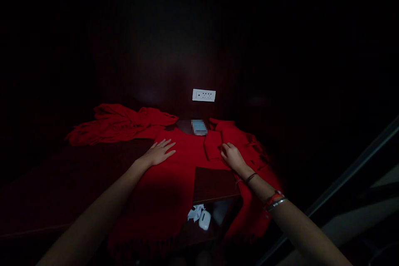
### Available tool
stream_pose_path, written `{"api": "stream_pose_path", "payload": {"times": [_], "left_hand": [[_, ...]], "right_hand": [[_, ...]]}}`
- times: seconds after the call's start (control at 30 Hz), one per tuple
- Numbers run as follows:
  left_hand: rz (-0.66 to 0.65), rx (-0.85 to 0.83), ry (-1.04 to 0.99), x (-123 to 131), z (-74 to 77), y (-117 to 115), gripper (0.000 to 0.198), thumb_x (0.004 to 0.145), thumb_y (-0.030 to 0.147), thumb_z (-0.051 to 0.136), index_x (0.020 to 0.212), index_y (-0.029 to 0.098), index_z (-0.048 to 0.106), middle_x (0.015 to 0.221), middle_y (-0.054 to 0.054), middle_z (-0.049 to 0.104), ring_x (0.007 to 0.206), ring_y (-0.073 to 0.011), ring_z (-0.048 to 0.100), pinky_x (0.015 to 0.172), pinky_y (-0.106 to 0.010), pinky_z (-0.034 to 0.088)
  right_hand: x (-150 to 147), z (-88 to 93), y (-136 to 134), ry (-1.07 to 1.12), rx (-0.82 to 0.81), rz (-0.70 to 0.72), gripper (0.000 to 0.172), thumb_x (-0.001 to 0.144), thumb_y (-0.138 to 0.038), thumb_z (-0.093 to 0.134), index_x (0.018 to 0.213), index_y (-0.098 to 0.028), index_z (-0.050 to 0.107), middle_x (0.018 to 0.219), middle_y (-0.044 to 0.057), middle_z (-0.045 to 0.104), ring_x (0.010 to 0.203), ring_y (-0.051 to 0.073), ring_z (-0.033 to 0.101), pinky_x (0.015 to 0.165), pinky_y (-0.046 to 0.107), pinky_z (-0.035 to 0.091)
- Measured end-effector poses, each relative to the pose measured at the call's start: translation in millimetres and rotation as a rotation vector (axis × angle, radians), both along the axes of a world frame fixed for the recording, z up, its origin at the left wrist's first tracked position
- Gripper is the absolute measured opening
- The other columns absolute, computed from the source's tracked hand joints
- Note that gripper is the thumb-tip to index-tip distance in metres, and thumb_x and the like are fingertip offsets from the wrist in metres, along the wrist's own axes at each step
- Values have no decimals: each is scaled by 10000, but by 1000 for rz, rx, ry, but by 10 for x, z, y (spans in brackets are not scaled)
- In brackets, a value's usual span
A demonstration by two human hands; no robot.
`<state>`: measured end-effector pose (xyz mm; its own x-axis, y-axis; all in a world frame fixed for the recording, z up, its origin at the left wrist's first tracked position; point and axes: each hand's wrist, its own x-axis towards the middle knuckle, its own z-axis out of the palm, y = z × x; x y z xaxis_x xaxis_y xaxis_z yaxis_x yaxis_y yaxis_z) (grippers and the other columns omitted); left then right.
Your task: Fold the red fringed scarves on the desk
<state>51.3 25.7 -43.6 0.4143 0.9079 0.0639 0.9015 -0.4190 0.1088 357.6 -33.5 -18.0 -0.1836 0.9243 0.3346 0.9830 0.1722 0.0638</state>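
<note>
A red fringed cloth point(183, 149), like a shawl or scarf, lies spread over a dark wooden surface, with its fringe hanging over the front edge. My left hand point(158, 152) rests flat on its left part, fingers spread. Further right, my right hand point(232, 154) has its fingers curled closed at a folded flap point(213, 143) of red cloth, seemingly pinching its edge. More red cloth point(249, 141) with fringe lies under and beyond that hand and hangs down at the right. The fingertips of my right hand are partly hidden.
Another bunched red cloth point(124, 122) lies at the back left. A blurred blue packet-like item point(198, 127) lies below the wall socket point(203, 95). On a lower shelf are a white earbud case point(204, 220) and crumpled paper point(195, 212). The surroundings are very dark.
</note>
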Motion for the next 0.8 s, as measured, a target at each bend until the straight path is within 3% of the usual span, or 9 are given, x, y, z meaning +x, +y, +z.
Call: {"api": "stream_pose_path", "payload": {"times": [0.1, 0.23, 0.4, 0.47, 0.57, 0.63, 0.73, 0.8], "left_hand": [[-2, -5, -9, 47, 5, -17, 577, 760, 570, 170, 1264, 293, 212, 1342, -25, 170, 1220, -207, 118, 956, -403, 129], [2, -5, -28, 94, 31, -46, 586, 758, 570, 185, 1261, 275, 232, 1341, -38, 171, 1217, -219, 126, 956, -407, 130], [-10, 63, -122, 10, 75, 5, 541, 799, 497, 129, 1269, 245, 219, 1341, -23, 175, 1219, -180, 128, 965, -362, 147], [40, 126, -161, -76, 73, 37, 541, 810, 458, 109, 1276, 200, 204, 1341, -33, 176, 1219, -157, 125, 973, -317, 144], [86, 77, -141, -205, 53, 45, 611, 790, 495, 127, 1282, 137, 178, 1341, -68, 161, 1221, -159, 111, 977, -298, 134], [88, -45, -85, -254, 51, 20, 708, 749, 571, 160, 1285, 107, 156, 1343, -94, 129, 1223, -181, 96, 977, -329, 121], [89, -171, -27, -256, 91, -34, 819, 696, 645, 180, 1288, 82, 126, 1345, -108, 73, 1227, -201, 58, 977, -369, 92], [94, -201, -21, -235, 135, -56, 840, 685, 658, 181, 1290, 78, 115, 1346, -106, 59, 1227, -205, 41, 976, -373, 89]], "right_hand": [[57, -4, 53, 43, 21, -47, 291, 799, -272, 336, 1006, -126, 478, 947, 100, 501, 902, 161, 441, 811, 242, 298], [31, 100, 56, 4, -35, 24, 302, 803, -305, 319, 954, -132, 514, 934, 98, 497, 874, 162, 449, 800, 244, 311], [-332, 278, 24, -28, -1, 240, 476, 754, -461, 368, 1126, -165, 404, 1095, 111, 426, 992, 206, 402, 832, 295, 310], [-544, 269, 52, -84, -86, 270, 535, 721, -458, 429, 1178, -193, 345, 1116, 118, 422, 992, 231, 414, 800, 324, 336], [-775, 196, 131, -174, -230, 217, 360, 775, -298, 386, 1120, -200, 412, 982, 120, 511, 875, 215, 499, 692, 303, 382], [-797, 181, 184, -194, -219, 194, 285, 802, -199, 312, 1022, -183, 491, 908, 117, 537, 816, 196, 524, 648, 273, 387], [-610, 295, 222, -157, -101, 132, 280, 798, -158, 295, 946, -161, 533, 919, 118, 528, 805, 184, 523, 634, 249, 381], [-417, 445, 209, -119, -30, 13, 291, 798, -155, 286, 953, -154, 532, 951, 125, 511, 817, 188, 513, 644, 255, 379]]}}
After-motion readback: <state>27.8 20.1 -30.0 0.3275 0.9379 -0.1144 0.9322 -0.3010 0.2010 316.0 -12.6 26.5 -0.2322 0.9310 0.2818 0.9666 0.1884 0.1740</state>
